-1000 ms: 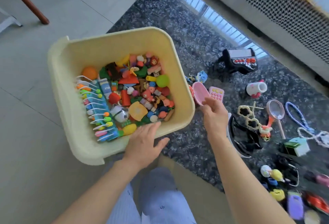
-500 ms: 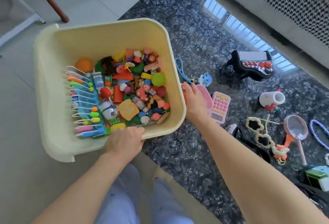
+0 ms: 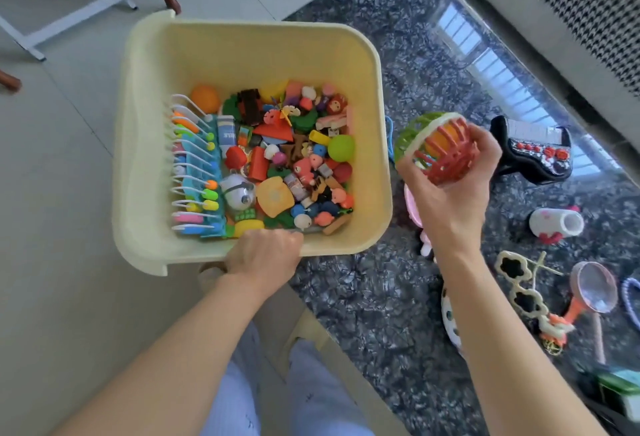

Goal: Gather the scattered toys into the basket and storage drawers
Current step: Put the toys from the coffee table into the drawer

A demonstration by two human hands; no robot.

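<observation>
We see a pale yellow basket (image 3: pixel 194 54) on light grey floor tiles (image 3: pixel 52 297), beside dark marble (image 3: pixel 374 297) flecked grey and black. Inside we note an orange ball (image 3: pixel 205 98), a lime green ball (image 3: pixel 341 148) and a light blue abacus (image 3: pixel 197 172) with white wires and multicoloured beads. Our right hand (image 3: pixel 446 200) holds a cage ball (image 3: pixel 433 146), half green, half red, with a cream band. We see a black toy piano (image 3: pixel 533 155) with red buttons and cream flower-shaped sunglasses (image 3: pixel 519 286).
</observation>
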